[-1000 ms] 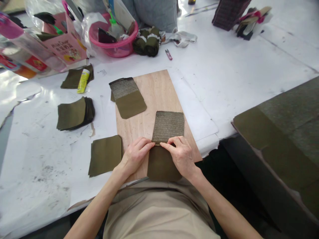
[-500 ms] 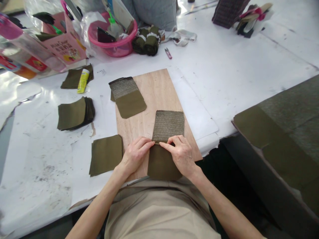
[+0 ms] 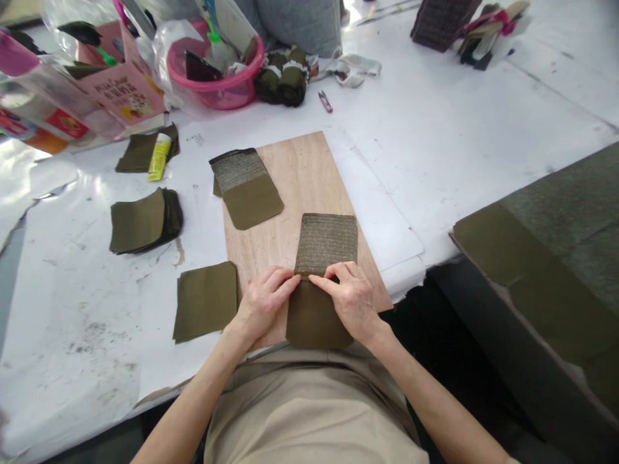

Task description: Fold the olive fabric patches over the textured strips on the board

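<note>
Upper left: pink carton [image 3: 128, 93], standing at the back, apparently for storage. Left, mid-height: curled stack [image 3: 138, 222] of olive fabric, loose on the white-covered table [image 3: 97, 290], seemingly kept as a separate pile. Just above and to the right: yellow tube [image 3: 159, 158], lying across a small cloth pile [image 3: 134, 153], perhaps to stay in sight and within reach. Lower left of centre: flat stack [image 3: 206, 301] of olive pieces at the left edge of the wooden board [image 3: 300, 164], probably placed near for easy picking up. Upper left of centre: pink basin [image 3: 220, 96], apparently a catch-all. Centre: upper two-tone piece [image 3: 246, 187], overlapping the board's left edge, likely laid aside from the spot in use. Lower centre: left hand [image 3: 265, 293], fingers bent, thumb and forefinger nearly together, pinching the left end of the ridge on the lower two-tone piece [image 3: 329, 241]; firmness of grip impossible to tell. Same piece: flat on the board's lower right, grey-flecked half uppermost in the frame, plain half toward the bottom; board presumably a firm backing. Upper centre: small snips [image 3: 325, 101], well apart from both hands. Right of the piece: right hand [image 3: 355, 298], fingers curled, thumb extended along the ridge, pinching farther right, seemingly to keep the line straight.
</note>
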Motion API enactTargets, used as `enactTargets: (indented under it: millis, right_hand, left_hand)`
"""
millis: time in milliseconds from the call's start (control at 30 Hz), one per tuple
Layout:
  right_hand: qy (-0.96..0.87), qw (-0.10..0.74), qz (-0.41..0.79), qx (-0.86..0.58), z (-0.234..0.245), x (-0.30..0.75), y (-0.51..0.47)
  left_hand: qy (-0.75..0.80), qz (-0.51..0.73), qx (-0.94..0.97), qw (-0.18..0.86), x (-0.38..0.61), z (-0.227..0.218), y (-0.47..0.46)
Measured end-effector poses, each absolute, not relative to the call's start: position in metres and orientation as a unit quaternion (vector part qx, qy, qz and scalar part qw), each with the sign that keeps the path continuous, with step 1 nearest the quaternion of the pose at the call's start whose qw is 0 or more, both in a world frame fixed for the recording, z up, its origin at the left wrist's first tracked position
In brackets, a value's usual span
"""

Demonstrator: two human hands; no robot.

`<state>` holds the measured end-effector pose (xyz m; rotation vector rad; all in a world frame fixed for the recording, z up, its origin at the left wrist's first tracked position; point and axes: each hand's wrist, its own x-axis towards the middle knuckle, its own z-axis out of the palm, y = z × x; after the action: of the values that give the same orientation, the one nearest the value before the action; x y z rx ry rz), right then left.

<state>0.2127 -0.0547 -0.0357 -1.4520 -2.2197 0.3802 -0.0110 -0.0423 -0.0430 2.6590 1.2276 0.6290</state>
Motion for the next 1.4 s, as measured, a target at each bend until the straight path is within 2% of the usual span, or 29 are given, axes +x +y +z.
enactTargets:
  millis: [967, 1400]
  right_hand:
    - [-0.830, 0.204, 0.087, -0.512, -0.0325, 0.2111, -0.0534]
    - [-0.833, 0.214, 0.060, -0.507, -0.0336, 0.2094, -0.0531]
  left_hand:
    - [0.372, 0.218, 0.902, 0.026, -0.0085, -0.0407, -0.0411]
    - [0.369, 0.167, 0.914, 0.006, -0.0104, -0.0383, -0.0420]
